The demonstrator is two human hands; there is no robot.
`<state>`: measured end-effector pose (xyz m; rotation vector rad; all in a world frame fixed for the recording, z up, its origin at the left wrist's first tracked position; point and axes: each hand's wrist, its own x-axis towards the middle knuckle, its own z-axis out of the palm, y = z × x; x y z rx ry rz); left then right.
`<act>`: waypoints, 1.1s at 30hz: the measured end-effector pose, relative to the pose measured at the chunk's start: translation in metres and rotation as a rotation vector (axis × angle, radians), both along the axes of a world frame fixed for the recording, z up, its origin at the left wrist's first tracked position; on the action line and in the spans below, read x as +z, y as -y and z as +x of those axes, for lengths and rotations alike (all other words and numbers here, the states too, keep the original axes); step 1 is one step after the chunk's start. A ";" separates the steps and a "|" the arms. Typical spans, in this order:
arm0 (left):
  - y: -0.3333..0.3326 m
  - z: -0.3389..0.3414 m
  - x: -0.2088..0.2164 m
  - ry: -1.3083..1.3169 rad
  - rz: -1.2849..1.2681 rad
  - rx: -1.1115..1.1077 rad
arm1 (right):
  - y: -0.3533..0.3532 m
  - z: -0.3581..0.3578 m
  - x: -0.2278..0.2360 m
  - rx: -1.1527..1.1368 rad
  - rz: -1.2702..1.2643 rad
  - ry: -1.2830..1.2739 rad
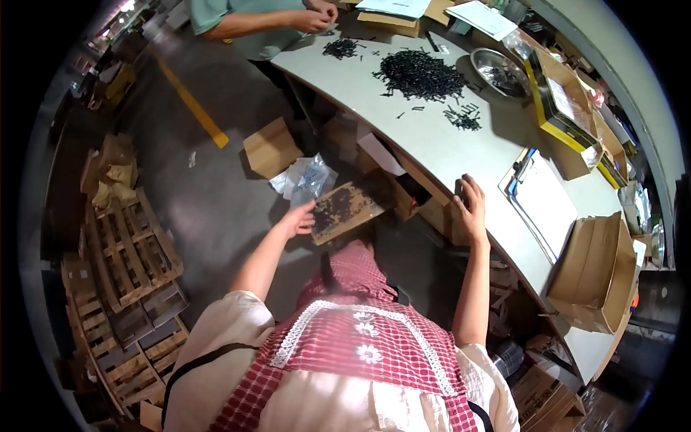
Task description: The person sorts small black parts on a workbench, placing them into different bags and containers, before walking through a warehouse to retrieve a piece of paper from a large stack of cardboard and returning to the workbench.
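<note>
My left hand [299,219] reaches down beside a worn wooden stool [344,212] with a chipped dark top. Its fingers are stretched out at the stool's left edge; whether they touch it I cannot tell. At the near edge of the long pale worktable [425,140], my right hand [471,207] rests with fingers extended and nothing held. Farther along the tabletop lies a large heap of small black parts [419,74], with a small scattered group [463,117] nearer me and another small pile [340,48] at the far left.
Across the table a person [309,20] in a green shirt handles something small. On the table are a metal bowl [500,72], a clipboard [540,205] and an open cardboard box [594,273]. A carton [272,147] and clear plastic bags [311,178] lie on the floor; wooden pallets [133,248] stand left.
</note>
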<state>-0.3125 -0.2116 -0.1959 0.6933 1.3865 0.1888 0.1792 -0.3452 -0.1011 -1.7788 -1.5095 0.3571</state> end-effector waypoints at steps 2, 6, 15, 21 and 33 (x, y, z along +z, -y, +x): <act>0.014 0.010 -0.016 -0.056 0.025 -0.106 | 0.002 0.004 0.004 0.001 0.006 -0.185; 0.028 0.052 -0.013 -0.129 0.028 -0.387 | 0.011 0.022 -0.023 -0.064 0.158 -0.454; -0.067 0.156 0.019 -0.097 0.841 -0.646 | -0.006 0.000 -0.002 -0.264 0.226 -0.104; -0.157 0.256 0.138 0.370 1.680 -0.762 | -0.025 -0.012 -0.012 -0.555 0.138 0.163; -0.166 0.332 0.112 0.297 1.712 -0.939 | -0.052 -0.019 -0.009 -0.720 -0.094 0.465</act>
